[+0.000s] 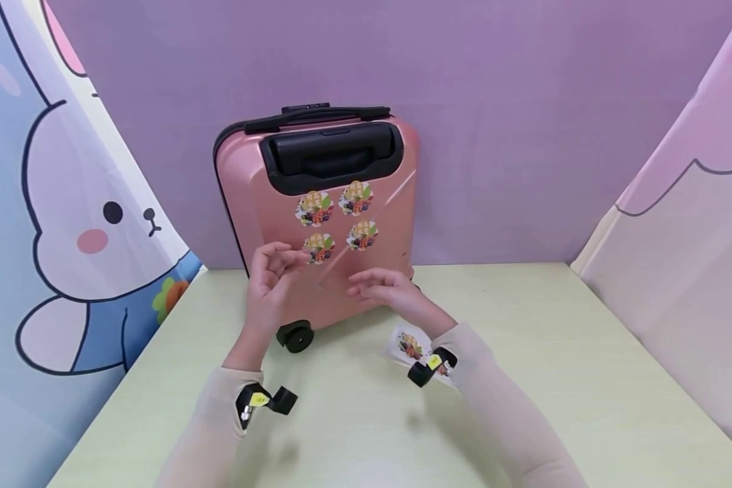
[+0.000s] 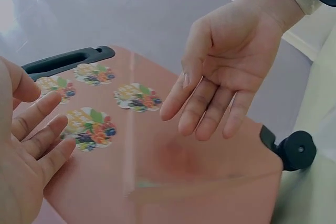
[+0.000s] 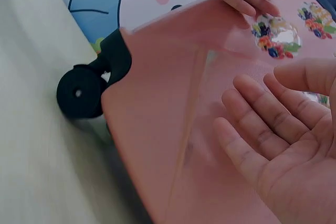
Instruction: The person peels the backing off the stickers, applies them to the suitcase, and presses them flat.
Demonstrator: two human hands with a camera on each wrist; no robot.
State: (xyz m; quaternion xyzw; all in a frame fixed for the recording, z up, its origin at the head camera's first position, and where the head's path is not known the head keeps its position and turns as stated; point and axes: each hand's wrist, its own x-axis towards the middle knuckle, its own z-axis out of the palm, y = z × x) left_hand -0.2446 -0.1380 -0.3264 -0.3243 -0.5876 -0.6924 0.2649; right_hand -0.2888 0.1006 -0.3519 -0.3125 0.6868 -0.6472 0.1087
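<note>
A pink suitcase (image 1: 326,295) stands upright on the table, with several round fruit stickers on its front. Two form the upper row, an upper-left sticker (image 1: 314,209) and an upper-right sticker (image 1: 356,198); beneath them are a lower-left sticker (image 1: 320,249) and a lower-right sticker (image 1: 362,236). My left hand (image 1: 271,278) is beside the lower-left sticker, its fingers loosely bent and holding nothing; its fingertips overlap that sticker's edge in the head view. Below the lower-right sticker, my right hand (image 1: 390,291) faces the suitcase with relaxed fingers and an empty palm, seen plainly in the left wrist view.
A sheet with fruit stickers (image 1: 402,344) lies on the pale table (image 1: 354,407), partly under my right wrist. The suitcase has a black wheel (image 1: 295,336) at its lower left and a black handle (image 1: 335,150) on top. A purple backdrop (image 1: 494,135) rises behind.
</note>
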